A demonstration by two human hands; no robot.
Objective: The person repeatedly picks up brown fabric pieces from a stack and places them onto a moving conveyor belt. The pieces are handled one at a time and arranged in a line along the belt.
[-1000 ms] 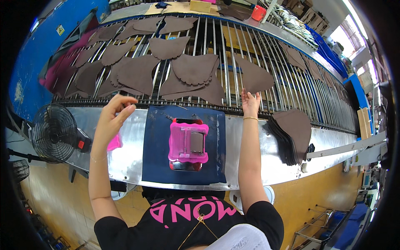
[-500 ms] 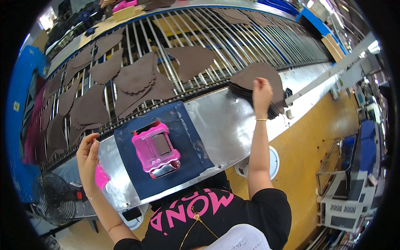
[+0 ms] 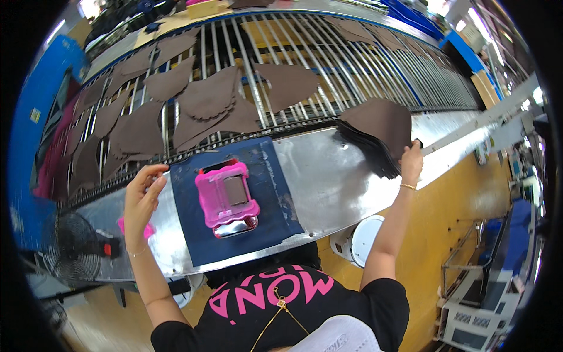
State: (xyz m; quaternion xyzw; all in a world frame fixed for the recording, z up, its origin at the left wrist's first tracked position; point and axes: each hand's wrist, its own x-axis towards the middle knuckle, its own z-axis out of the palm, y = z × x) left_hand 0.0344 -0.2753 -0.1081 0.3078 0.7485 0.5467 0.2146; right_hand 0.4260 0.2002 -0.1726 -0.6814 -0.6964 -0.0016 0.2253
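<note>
At the right end of the metal table lies a stack of dark brown cut pieces [image 3: 375,120], their edges slightly fanned. My right hand [image 3: 412,161] is at the stack's right edge, its fingers closed by a small black thing [image 3: 418,142] whose kind is too small to make out. To the left, my left hand [image 3: 143,199] hovers over the table edge by the rollers, fingers apart and nothing in them. Between the hands, a pink wavy-edged plastic frame [image 3: 226,196] with a brown patch in its window rests on a dark blue mat [image 3: 264,226].
Beyond the table runs a bed of metal rollers [image 3: 287,50] with several loose brown pieces [image 3: 205,94] on it. A pink thing [image 3: 146,230] lies behind my left wrist. A black fan [image 3: 70,246] stands at the left, a white bucket [image 3: 366,237] below the table edge.
My right hand has left the top of the stack and moved right and nearer to its side edge. My left hand has shifted slightly right and stays without anything in it.
</note>
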